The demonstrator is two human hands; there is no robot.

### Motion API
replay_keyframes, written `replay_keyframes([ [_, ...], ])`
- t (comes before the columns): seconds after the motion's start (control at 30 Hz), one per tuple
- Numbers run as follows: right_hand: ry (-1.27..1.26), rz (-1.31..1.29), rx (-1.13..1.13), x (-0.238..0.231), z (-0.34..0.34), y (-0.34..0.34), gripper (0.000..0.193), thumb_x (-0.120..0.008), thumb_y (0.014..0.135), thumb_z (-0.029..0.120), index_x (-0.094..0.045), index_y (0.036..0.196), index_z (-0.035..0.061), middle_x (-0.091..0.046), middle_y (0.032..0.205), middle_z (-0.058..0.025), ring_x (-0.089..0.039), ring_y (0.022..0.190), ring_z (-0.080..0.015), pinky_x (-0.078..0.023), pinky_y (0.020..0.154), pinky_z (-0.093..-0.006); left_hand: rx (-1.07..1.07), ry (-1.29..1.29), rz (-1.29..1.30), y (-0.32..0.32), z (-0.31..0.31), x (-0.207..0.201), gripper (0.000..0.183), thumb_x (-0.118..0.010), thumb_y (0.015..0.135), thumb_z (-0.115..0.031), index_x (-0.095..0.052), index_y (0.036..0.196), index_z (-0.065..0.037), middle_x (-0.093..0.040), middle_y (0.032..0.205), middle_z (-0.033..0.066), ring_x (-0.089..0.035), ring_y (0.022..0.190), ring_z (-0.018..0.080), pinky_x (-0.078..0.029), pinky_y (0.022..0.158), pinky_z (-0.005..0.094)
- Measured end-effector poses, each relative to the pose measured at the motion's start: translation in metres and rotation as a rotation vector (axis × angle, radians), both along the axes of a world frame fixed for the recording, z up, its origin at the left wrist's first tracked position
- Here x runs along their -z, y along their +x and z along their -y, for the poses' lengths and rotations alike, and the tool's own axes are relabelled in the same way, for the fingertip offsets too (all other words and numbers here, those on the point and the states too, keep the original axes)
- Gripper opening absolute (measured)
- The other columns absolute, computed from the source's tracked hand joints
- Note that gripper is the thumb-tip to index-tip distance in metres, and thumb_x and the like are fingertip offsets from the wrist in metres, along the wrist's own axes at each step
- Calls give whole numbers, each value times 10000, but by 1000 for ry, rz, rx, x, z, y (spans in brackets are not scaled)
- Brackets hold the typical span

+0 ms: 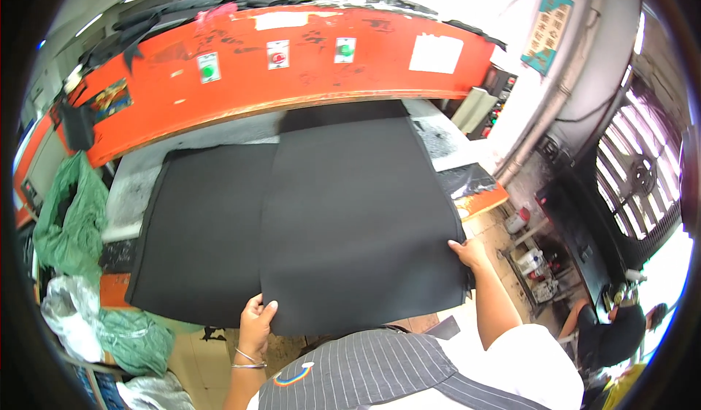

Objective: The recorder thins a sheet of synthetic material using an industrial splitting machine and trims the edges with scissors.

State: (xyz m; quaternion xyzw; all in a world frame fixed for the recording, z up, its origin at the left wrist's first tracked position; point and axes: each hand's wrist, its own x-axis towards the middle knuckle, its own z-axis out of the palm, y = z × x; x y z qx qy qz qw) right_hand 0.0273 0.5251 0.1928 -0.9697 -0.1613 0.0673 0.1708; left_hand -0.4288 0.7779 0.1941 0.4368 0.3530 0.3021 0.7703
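Note:
A large black sheet (350,205) of smooth, flexible material spans the middle of the view, its far end lying on the machine's pale bed. My left hand (255,322) pinches its near left corner between thumb and fingers. At the near right edge, my right hand (471,254) grips the same sheet with the thumb on top; the fingers beneath are hidden. Under it and to the left lies another black sheet (208,227), overlapped along its right side. The near parts of both sheets hang over the front of the bed.
An orange machine beam (292,70) with green and red buttons crosses above the pale bed (135,184). Green sacks (71,213) and clear plastic bags (71,311) stand at the left. On the right are a control box (495,100), a cart with bottles (537,264), and a seated person (617,333).

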Motion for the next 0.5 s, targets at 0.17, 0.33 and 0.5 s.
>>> replay_keyframes([
  [0.17, 70, -107, 124, 9, 8, -9, 469, -648, 760, 442, -656, 925, 3, -650, 915, -189, -615, 904, -299, -458, 819, -367, -44, 120, -129, 12, -6, 11, 289, -590, 844, -66, -463, 1076, 50, -605, 968, 116, -587, 841, 143, -485, 771, 273],
  [0.33, 471, 14, 141, 49, 22, -11, 492, -674, 755, 348, -549, 1107, 28, -585, 1088, -186, -558, 1018, -304, -433, 871, -376, 30, 95, -129, 18, -15, 5, 255, -562, 852, -81, -482, 1060, 42, -591, 965, 123, -573, 853, 167, -480, 773, 296],
  [0.5, 438, 161, 87, 13, 17, -26, 488, -657, 764, 327, -515, 1156, 73, -572, 1073, -180, -547, 1013, -327, -433, 870, -393, 90, 174, -220, 20, -19, 1, 223, -545, 839, -53, -505, 1039, 36, -594, 965, 109, -575, 842, 171, -484, 767, 298],
])
